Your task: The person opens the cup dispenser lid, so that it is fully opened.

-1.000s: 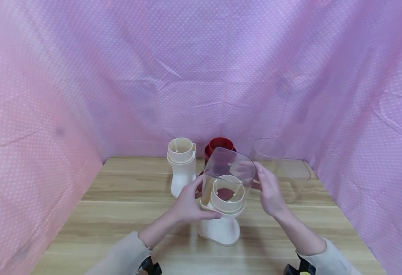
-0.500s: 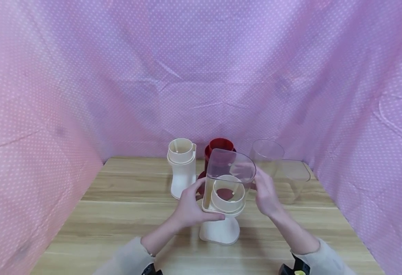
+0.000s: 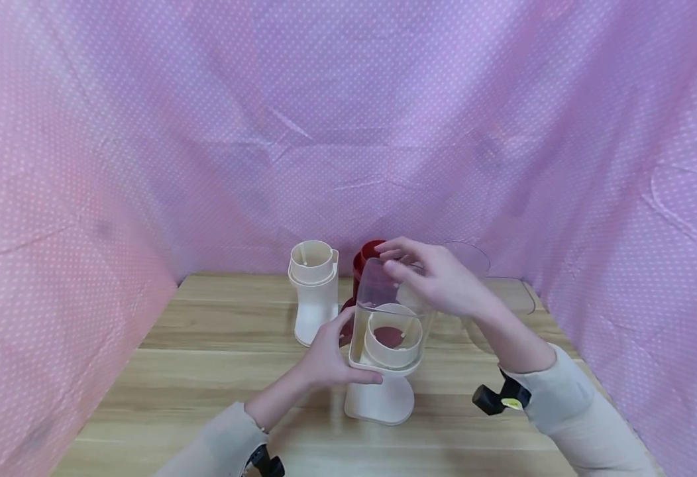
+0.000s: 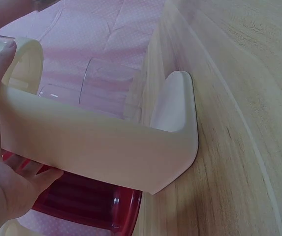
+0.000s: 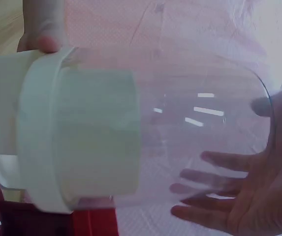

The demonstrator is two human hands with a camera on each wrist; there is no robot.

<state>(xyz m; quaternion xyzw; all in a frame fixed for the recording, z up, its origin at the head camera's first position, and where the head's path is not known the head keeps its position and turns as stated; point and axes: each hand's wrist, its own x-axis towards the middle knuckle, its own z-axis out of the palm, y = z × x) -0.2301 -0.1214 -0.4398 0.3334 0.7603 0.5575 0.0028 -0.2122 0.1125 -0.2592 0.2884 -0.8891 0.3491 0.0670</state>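
Note:
A cream plastic stand (image 3: 379,401) stands upright on the table, with a clear plastic container (image 3: 378,291) around its round collar. My left hand (image 3: 324,358) grips the stand just under the collar from the left. The left wrist view shows that hand's thumb on the near side of the stand (image 4: 81,135) and its fingers beyond it. My right hand (image 3: 444,278) is at the upper right of the container, by its open rim. In the right wrist view the fingers of this hand (image 5: 259,187) are spread and fairly straight; contact with the container (image 5: 180,98) is unclear.
Another cream stand (image 3: 315,305) is behind to the left. A red stand (image 3: 357,265) is partly hidden behind the container. Farther right, clear containers (image 3: 509,291) stand on the wooden table (image 3: 235,371). Pink dotted cloth (image 3: 348,132) encloses the table's back and sides.
My right hand has left the container's lower right side and moved up to its rim. My left hand keeps its grip, and the stand has barely shifted.

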